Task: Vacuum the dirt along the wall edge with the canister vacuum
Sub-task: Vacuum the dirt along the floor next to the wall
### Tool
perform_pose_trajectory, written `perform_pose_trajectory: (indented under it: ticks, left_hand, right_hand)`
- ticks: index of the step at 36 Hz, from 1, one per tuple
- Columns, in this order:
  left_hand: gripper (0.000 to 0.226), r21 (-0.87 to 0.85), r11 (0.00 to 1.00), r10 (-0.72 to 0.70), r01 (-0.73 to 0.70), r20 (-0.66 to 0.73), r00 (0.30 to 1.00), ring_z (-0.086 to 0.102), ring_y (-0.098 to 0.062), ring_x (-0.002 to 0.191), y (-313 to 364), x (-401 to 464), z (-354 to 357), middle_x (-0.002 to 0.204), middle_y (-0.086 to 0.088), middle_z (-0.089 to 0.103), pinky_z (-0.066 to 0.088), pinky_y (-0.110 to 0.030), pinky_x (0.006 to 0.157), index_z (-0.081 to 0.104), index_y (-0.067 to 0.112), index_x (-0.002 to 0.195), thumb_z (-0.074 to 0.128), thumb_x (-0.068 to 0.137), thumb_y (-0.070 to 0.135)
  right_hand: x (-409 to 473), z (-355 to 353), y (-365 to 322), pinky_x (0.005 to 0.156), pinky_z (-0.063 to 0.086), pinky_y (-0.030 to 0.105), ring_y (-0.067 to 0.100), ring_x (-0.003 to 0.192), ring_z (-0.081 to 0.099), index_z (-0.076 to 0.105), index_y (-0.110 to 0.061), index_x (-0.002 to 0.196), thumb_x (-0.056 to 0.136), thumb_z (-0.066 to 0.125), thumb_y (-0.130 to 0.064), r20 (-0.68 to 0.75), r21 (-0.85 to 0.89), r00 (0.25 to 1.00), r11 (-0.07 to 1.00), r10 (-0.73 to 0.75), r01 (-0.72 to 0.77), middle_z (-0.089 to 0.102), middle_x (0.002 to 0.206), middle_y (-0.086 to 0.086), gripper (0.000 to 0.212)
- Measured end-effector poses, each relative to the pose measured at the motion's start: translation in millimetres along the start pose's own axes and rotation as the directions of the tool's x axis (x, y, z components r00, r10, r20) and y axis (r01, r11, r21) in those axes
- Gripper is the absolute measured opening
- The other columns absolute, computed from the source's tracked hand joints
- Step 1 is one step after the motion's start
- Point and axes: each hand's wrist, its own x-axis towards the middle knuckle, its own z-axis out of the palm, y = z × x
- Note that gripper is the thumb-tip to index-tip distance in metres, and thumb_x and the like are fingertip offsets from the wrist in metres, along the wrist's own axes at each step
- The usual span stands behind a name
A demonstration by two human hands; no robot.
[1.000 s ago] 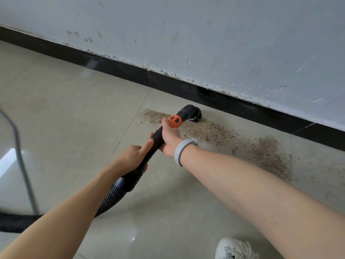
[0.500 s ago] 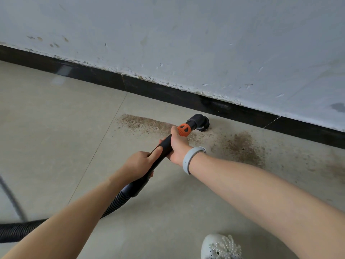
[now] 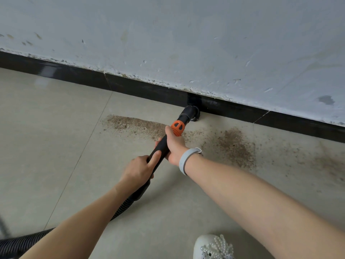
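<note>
Your left hand (image 3: 139,170) and right hand (image 3: 174,144) both curled fingers around the black vacuum wand (image 3: 160,146) — its brush nozzle (image 3: 191,114) touched the baseboard (image 3: 130,86), brown dirt (image 3: 231,144) scattered beside it.

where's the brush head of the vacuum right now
In the head view, the brush head sits just right of centre on the floor, against the black baseboard, beyond the dirt.
</note>
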Motion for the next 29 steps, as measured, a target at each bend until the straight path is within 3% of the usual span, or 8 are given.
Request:
perform_pose_trajectory:
  ticks: [5, 10, 18, 24, 29]
  left_hand:
    - [0.059, 0.013, 0.999, 0.051, -0.052, 0.048, 0.998, 0.062, -0.014, 0.048, 16, 3, 21, 0.047, 0.005, 0.061, 0.055, -0.034, 0.067, 0.058, 0.016, 0.066, 0.033, 0.095, 0.060]
    - [0.058, 0.072, 0.991, 0.104, -0.110, 0.088, 0.991, 0.062, -0.013, 0.051, 33, 10, 38, 0.051, 0.004, 0.063, 0.053, -0.032, 0.066, 0.058, 0.018, 0.067, 0.032, 0.095, 0.063]
    - [0.057, 0.121, 0.975, 0.163, -0.187, 0.185, 0.969, 0.062, -0.013, 0.058, 64, 20, 70, 0.058, 0.005, 0.065, 0.047, -0.030, 0.063, 0.055, 0.021, 0.070, 0.028, 0.093, 0.067]
    - [0.059, 0.140, 0.965, 0.178, -0.222, 0.271, 0.946, 0.064, -0.020, 0.067, 89, 24, 82, 0.064, 0.005, 0.067, 0.054, -0.034, 0.075, 0.054, 0.021, 0.073, 0.027, 0.091, 0.070]
    - [0.059, 0.140, 0.961, 0.195, -0.240, 0.277, 0.941, 0.064, -0.019, 0.068, 102, 25, 82, 0.065, 0.005, 0.066, 0.052, -0.033, 0.074, 0.052, 0.021, 0.073, 0.027, 0.091, 0.071]
  right_hand:
    - [7, -32, -2, 0.088, 0.056, 0.044, 0.027, 0.069, 0.060, 0.051, -0.009, 0.094, 0.094, 0.059, -0.034, -0.054, 0.024, 0.998, 0.999, -0.022, 0.023, 0.059, 0.074, 0.009, 0.027]
    - [7, -62, -9, 0.071, 0.056, 0.039, 0.023, 0.052, 0.059, 0.053, -0.007, 0.093, 0.095, 0.058, -0.034, -0.104, 0.066, 0.993, 0.996, -0.052, 0.059, 0.059, 0.056, 0.006, 0.028]
    - [3, -107, -21, 0.052, 0.055, 0.030, 0.019, 0.044, 0.061, 0.053, -0.007, 0.093, 0.094, 0.060, -0.037, -0.195, 0.148, 0.979, 0.985, -0.063, 0.092, 0.058, 0.065, 0.007, 0.030]
    - [3, -129, -32, 0.056, 0.055, 0.031, 0.021, 0.052, 0.059, 0.050, -0.007, 0.094, 0.093, 0.060, -0.040, -0.235, 0.209, 0.969, 0.969, -0.081, 0.131, 0.055, 0.068, 0.007, 0.035]
    - [0, -133, -42, 0.051, 0.052, 0.030, 0.022, 0.052, 0.059, 0.049, -0.008, 0.099, 0.093, 0.059, -0.043, -0.271, 0.223, 0.959, 0.963, -0.085, 0.149, 0.056, 0.066, 0.007, 0.038]
